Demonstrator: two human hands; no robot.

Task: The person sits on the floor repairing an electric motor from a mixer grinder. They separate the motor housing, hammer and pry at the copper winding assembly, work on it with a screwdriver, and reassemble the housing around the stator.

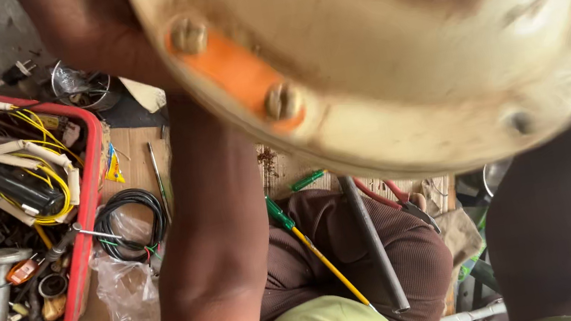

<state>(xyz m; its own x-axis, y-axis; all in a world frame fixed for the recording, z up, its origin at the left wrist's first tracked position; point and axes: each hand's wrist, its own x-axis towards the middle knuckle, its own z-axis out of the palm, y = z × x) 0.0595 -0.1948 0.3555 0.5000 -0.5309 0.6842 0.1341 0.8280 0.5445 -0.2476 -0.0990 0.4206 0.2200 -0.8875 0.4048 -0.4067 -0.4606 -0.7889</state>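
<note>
Cream round housing fills the view, close up and blurred. Both hands hidden behind it, so fingers' state can't be told. Red tray of wires sits left.

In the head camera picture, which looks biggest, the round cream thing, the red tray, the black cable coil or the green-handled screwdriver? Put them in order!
1. Cream round housing, though it is very near the camera, so its true size is unsure.
2. Red tray.
3. Green-handled screwdriver, long but thin.
4. Black cable coil, close to the screwdriver in looks.
</note>
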